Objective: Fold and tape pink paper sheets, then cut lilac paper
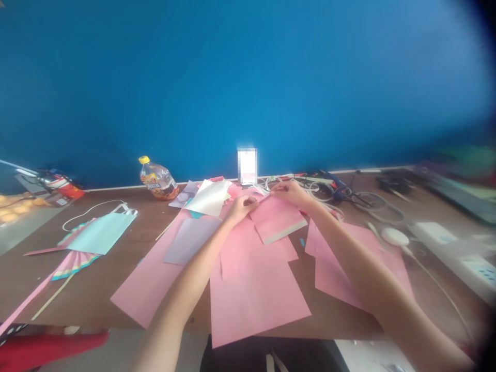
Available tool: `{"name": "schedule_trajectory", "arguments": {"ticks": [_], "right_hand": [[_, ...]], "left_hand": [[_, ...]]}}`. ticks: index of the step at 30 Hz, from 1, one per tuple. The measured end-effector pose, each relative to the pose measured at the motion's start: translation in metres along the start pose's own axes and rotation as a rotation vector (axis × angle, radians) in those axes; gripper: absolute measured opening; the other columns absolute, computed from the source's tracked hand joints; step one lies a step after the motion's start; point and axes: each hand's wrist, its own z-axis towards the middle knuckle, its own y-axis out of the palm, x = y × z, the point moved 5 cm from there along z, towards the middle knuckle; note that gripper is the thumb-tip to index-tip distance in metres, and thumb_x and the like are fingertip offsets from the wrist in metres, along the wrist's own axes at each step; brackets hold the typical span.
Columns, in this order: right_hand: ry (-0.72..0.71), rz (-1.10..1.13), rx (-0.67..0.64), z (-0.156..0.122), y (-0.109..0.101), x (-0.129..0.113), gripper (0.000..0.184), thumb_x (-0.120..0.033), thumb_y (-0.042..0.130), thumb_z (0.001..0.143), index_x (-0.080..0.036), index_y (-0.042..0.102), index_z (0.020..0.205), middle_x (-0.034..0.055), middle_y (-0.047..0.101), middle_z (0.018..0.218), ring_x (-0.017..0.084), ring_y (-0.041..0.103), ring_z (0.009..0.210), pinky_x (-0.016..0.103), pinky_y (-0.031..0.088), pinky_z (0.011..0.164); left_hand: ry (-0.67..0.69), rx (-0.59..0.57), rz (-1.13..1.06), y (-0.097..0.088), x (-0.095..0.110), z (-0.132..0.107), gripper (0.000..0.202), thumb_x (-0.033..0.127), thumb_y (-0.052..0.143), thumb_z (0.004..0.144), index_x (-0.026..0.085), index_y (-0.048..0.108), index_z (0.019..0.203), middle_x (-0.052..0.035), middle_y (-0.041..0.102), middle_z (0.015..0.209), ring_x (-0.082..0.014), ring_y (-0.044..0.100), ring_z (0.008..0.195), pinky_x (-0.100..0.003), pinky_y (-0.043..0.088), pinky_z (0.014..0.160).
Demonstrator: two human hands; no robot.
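Observation:
A pink sheet of paper (278,219) with a pale strip along its lower edge is held tilted above the table. My left hand (243,206) pinches its upper left corner. Farther right, my right hand (290,192) grips the top edge, which looks folded or rolled; the fingertips are partly hidden. Beneath lies a larger pink sheet (256,299), overhanging the front of the table. To the left are another pink sheet (143,289), a lilac sheet (189,240) and a white sheet (209,196). More pink paper (333,268) lies under my right forearm.
On the brown table (23,279) a light blue bag-like piece (101,232) covers a pleated paper fan (75,263). A yellow-capped bottle (157,178) stands by the blue wall (248,77). A bright, blurred-out phone-like screen (247,165), tangled cables (333,191) and a power strip (445,237) sit behind and right.

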Motion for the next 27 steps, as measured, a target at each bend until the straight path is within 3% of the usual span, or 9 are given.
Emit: {"name": "schedule_trajectory", "arguments": {"ticks": [7, 19, 27], "right_hand": [[0.127, 0.051, 0.032, -0.001, -0.005, -0.001, 0.042, -0.052, 0.078, 0.063, -0.014, 0.073, 0.081, 0.0038, 0.066, 0.073, 0.018, 0.057, 0.069, 0.029, 0.044, 0.063], [0.151, 0.022, 0.005, -0.001, -0.013, 0.006, 0.036, -0.047, 0.079, 0.064, -0.016, 0.077, 0.080, 0.0063, 0.071, 0.079, 0.019, 0.061, 0.075, 0.030, 0.045, 0.070], [0.127, 0.114, 0.103, 0.004, -0.014, 0.016, 0.043, -0.053, 0.077, 0.064, -0.014, 0.071, 0.079, 0.0027, 0.064, 0.069, 0.015, 0.053, 0.064, 0.028, 0.039, 0.061]], "left_hand": [[-0.005, 0.012, -0.013, -0.002, 0.002, -0.001, 0.040, 0.053, 0.074, 0.073, 0.014, 0.071, 0.083, -0.0075, 0.072, 0.087, -0.0193, 0.064, 0.081, -0.030, 0.048, 0.074], [0.011, 0.014, 0.006, -0.002, 0.001, -0.001, 0.041, 0.054, 0.071, 0.076, 0.014, 0.072, 0.085, -0.0082, 0.073, 0.090, -0.0202, 0.065, 0.084, -0.031, 0.048, 0.077], [0.046, 0.000, 0.032, -0.001, 0.003, -0.001, 0.042, 0.056, 0.064, 0.082, 0.015, 0.071, 0.089, -0.0077, 0.072, 0.093, -0.0209, 0.064, 0.088, -0.031, 0.048, 0.080]]}}
